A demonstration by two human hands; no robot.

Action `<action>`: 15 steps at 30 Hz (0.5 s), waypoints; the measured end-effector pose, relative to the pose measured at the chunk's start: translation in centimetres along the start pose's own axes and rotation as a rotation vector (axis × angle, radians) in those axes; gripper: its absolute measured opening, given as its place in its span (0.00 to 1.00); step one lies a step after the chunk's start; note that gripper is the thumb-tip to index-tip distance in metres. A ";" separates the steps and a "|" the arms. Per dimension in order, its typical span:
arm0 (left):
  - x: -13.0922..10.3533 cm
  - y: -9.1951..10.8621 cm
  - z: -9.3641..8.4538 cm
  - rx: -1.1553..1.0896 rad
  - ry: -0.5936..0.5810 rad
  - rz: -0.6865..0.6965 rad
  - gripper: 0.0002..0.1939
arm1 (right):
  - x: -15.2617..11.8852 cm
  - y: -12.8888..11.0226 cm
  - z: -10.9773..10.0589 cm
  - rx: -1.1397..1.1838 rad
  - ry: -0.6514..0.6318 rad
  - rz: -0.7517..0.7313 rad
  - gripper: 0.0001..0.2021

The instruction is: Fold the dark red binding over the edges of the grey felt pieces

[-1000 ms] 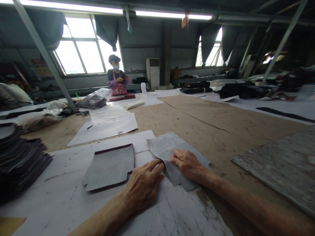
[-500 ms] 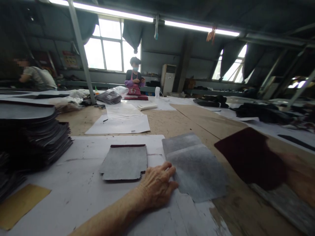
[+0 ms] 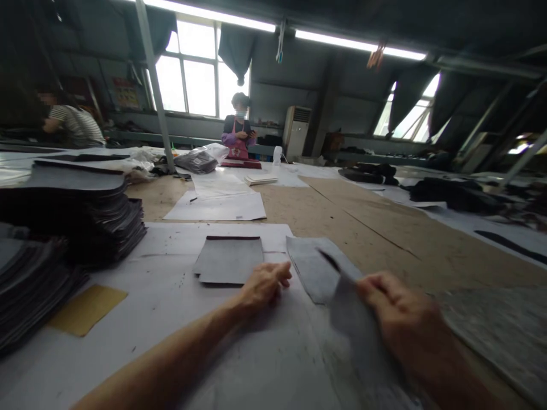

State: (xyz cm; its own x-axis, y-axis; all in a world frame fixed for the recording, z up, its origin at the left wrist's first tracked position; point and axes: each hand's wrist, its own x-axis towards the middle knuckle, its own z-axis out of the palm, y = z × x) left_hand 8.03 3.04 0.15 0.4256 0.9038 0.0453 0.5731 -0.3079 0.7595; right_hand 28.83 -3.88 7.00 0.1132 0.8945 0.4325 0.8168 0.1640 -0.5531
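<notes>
My right hand [image 3: 401, 319] pinches a grey-backed fabric piece [image 3: 356, 324], which tilts and blurs in motion. A dark streak at its far corner looks like its other face. Just left of it, a similar grey piece [image 3: 314, 270] lies on the white paper, with more than one edge along its left side. My left hand [image 3: 265, 285] is closed over the paper, fingers curled, with nothing visible in them. Beyond that hand lies a grey fabric panel [image 3: 233, 259] with a dark strip on its far edge and notched near corners.
Tall stacks of dark cut pieces [image 3: 102, 213] and grey-edged pieces [image 3: 34, 285] stand at left, near a tan card [image 3: 89, 307]. A rough grey slab [image 3: 496, 324] lies at right. A metal post [image 3: 156, 85] rises from the table. Two people are farther back.
My right hand has come in from the far right, its piece turned from the dark maroon face to the grey. My left hand has lifted off the grey piece's edge and curled.
</notes>
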 end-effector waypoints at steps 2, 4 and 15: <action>-1.6 -0.3 -1.6 -0.082 -0.113 -0.084 0.38 | -3.5 -2.2 4.0 0.111 -0.146 -0.138 0.13; -3.5 -0.6 -3.5 -0.112 -0.186 -0.160 0.35 | -6.4 -4.1 7.7 0.185 -0.107 -0.268 0.11; -8.8 -1.1 -5.5 0.077 -0.065 -0.268 0.13 | -5.8 -6.0 9.8 0.324 -0.355 -0.566 0.07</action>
State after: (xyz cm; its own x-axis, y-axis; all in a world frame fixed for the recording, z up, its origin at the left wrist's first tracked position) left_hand -0.14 -2.97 2.50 0.2946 0.9356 -0.1944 0.7215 -0.0844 0.6872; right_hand 17.70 -6.00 0.80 -0.5101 0.7081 0.4882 0.4815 0.7055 -0.5200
